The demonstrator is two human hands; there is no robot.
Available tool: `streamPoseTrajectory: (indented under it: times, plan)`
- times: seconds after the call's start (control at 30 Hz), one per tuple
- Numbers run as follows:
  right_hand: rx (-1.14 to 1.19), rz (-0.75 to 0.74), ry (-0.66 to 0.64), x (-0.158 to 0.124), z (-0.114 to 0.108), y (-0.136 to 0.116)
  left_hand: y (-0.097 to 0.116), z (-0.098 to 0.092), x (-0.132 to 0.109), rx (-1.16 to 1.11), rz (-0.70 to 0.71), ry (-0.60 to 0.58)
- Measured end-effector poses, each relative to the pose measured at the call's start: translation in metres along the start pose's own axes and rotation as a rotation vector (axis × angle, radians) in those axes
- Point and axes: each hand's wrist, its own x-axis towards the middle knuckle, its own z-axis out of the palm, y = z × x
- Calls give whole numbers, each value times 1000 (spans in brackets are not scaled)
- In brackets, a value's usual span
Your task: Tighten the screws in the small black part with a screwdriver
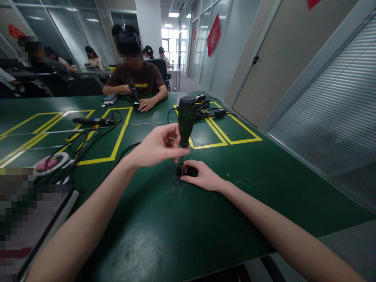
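Observation:
An upright screwdriver (187,117) with a thick dark green handle stands over a small black part (190,171) on the green table (147,219). My left hand (160,145) pinches the screwdriver at the lower end of its handle, thumb and fingers closed around it. The thin shaft points down into the black part, and its tip is hidden there. Below and to the right, my right hand (204,176) grips the black part against the tabletop, thumb in front and fingers behind.
Black cables and plugs (205,109) lie beyond the screwdriver. Left are a pen-shaped tool (92,121) with a cord, a tape roll (51,163) and a blurred flat object (29,223). Across the table a person (135,74) works with a power tool. Yellow tape marks the table.

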Motion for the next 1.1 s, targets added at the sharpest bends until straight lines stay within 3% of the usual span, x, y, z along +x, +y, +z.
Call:
streamPoseTrajectory:
  times: [0.57,1.1]
  plan:
    - [3,-6,12,0,0,1,2,5,2,-17,21,-26]
    - [3,-11,10,0,0,0,-7,11,3,-147,56,77]
